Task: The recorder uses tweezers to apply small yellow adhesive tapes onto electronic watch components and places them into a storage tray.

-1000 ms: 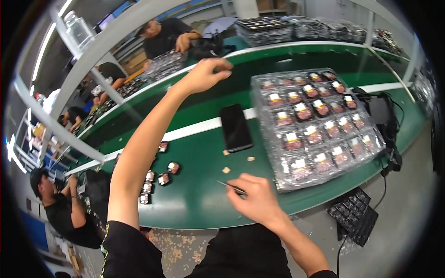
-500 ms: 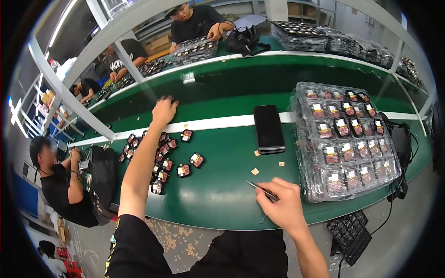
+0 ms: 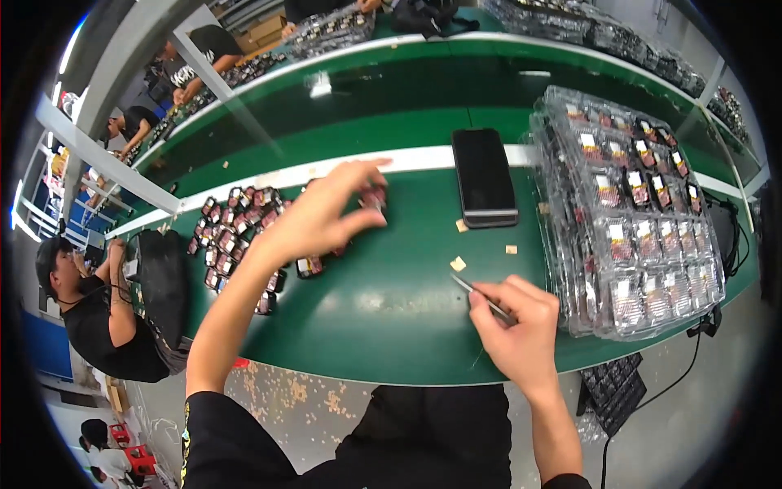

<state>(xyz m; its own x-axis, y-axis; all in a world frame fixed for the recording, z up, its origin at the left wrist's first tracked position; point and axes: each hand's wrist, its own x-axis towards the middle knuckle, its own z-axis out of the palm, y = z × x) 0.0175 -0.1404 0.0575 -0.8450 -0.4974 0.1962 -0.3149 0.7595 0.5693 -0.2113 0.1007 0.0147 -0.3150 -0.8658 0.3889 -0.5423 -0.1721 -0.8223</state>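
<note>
My left hand reaches over the right side of a cluster of small black-cased parts with reddish faces and white labels. Its thumb and fingers are spread, and one such part shows between them; whether they touch it I cannot tell. The hand hides some of the cluster. In my right hand is a pair of metal tweezers, held low over the green bench. The tips point up and left, close to a small tan square piece.
A black phone lies across the bench's white strip. Stacked clear trays full of similar parts stand at right. A black bag and a seated co-worker are at left. Tan scraps litter the floor.
My left hand has come back from beyond the white strip, over the right of the cluster. My right hand keeps the tweezers, little changed. The whole view has tilted downward.
</note>
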